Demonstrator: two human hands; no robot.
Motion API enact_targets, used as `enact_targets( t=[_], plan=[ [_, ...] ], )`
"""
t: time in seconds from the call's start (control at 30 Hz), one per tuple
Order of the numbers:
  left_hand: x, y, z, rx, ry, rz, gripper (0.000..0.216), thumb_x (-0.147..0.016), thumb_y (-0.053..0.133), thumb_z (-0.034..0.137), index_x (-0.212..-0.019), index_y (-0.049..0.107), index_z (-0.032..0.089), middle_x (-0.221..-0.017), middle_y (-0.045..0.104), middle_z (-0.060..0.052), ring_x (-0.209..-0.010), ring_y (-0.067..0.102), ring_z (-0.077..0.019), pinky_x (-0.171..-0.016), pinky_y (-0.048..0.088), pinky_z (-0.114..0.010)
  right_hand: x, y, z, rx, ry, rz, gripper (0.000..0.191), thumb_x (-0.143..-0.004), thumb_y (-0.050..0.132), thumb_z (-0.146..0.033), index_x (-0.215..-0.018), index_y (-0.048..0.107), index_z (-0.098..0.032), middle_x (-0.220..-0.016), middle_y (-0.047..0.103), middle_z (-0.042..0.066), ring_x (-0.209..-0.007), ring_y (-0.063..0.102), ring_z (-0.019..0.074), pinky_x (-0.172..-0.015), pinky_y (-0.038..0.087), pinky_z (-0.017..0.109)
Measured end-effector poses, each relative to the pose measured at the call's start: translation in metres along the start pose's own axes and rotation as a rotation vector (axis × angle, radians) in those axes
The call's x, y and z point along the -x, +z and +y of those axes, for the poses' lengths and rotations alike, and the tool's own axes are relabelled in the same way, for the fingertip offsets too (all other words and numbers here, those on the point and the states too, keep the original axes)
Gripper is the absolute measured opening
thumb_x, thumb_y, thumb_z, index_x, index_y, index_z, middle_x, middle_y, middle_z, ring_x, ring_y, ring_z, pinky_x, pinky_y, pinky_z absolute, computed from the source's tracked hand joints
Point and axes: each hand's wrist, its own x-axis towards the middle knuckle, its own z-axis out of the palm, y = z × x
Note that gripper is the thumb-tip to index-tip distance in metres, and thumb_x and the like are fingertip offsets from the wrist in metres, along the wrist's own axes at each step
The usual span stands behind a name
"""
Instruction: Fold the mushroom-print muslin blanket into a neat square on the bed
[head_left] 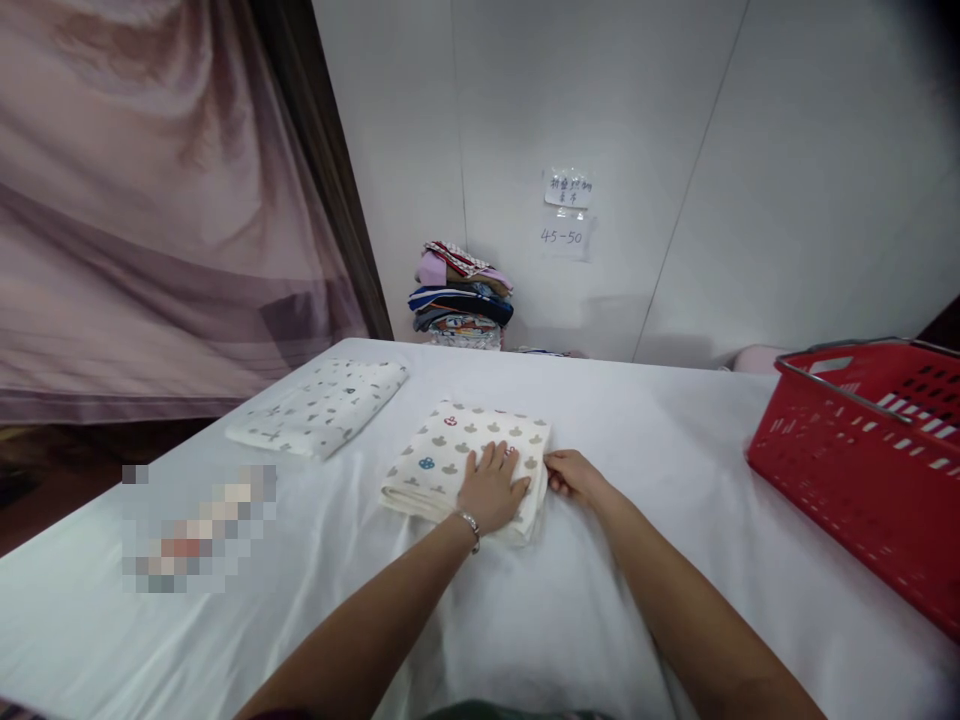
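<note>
A folded white cloth (427, 435) with a mushroom print lies on the white-covered table, in the middle of the head view. My left hand (493, 490) rests flat on top of it, fingers spread, with a bracelet at the wrist. At the cloth's right edge, my right hand (576, 475) has its fingers curled and pinches the side of the folded layers. The undersides of those right fingers are partly hidden. Further left lies a second folded white cloth (330, 405) with a small grey print, apart from both hands.
On the right stands a red plastic basket (847, 480) with a metal handle. Behind the table's far edge is a stack of folded fabrics (461, 300) against the wall. A pink curtain (172, 200) hangs at the left. A pixelated patch covers part of the table's left side.
</note>
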Motion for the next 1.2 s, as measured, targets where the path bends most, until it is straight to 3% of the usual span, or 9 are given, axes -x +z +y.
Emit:
enact_targets(
  t=[0.4, 0.57, 0.7, 1.0, 1.2],
  plan=[
    [0.001, 0.001, -0.002, 0.032, -0.003, -0.023, 0.055, -0.087, 0.028, 0.048, -0.136, 0.034, 0.023, -0.145, 0.028, -0.005, -0.134, 0.019, -0.0256, -0.107, 0.010, -0.051, 0.011, -0.001, -0.010, 0.103, -0.002, 0.082, 0.019, -0.067, 0.047, -0.017, -0.049, 0.041, -0.019, -0.030, 0.038, -0.007, -0.027, 0.029, 0.0045, -0.031, 0.015, 0.017],
    [-0.010, -0.008, -0.001, 0.062, -0.043, -0.080, 0.054, -0.085, 0.033, 0.050, -0.132, 0.040, 0.025, -0.143, 0.032, -0.005, -0.132, 0.023, -0.0254, -0.106, 0.014, -0.052, 0.000, -0.004, -0.010, 0.105, 0.045, 0.041, 0.018, -0.068, 0.048, -0.019, -0.051, 0.045, -0.018, -0.032, 0.042, -0.005, -0.028, 0.033, 0.0058, -0.030, 0.017, 0.017],
    [-0.024, -0.014, 0.000, 0.029, -0.044, -0.027, 0.055, -0.084, 0.032, 0.054, -0.130, 0.043, 0.025, -0.144, 0.030, -0.006, -0.134, 0.019, -0.0250, -0.105, 0.012, -0.053, -0.015, -0.001, -0.012, 0.088, 0.031, 0.073, 0.014, -0.068, 0.048, -0.019, -0.054, 0.045, -0.018, -0.036, 0.043, -0.006, -0.028, 0.033, 0.0048, -0.030, 0.018, 0.016],
    [-0.025, 0.009, -0.009, 0.032, 0.020, -0.034, 0.062, -0.085, 0.025, 0.059, -0.137, 0.032, 0.026, -0.147, 0.023, -0.004, -0.135, 0.015, -0.0240, -0.107, 0.007, -0.051, -0.010, 0.000, -0.009, 0.045, -0.045, 0.157, 0.014, -0.067, 0.047, -0.018, -0.056, 0.040, -0.019, -0.037, 0.037, -0.009, -0.028, 0.031, 0.0034, -0.030, 0.014, 0.017],
    [-0.032, 0.001, -0.009, 0.012, -0.006, -0.121, 0.062, -0.084, 0.023, 0.061, -0.136, 0.033, 0.027, -0.146, 0.024, -0.003, -0.135, 0.015, -0.0248, -0.106, 0.011, -0.052, -0.013, -0.001, -0.018, 0.099, 0.013, 0.176, 0.014, -0.067, 0.052, -0.017, -0.055, 0.044, -0.018, -0.034, 0.040, -0.007, -0.026, 0.032, 0.0046, -0.029, 0.014, 0.017]
  ],
)
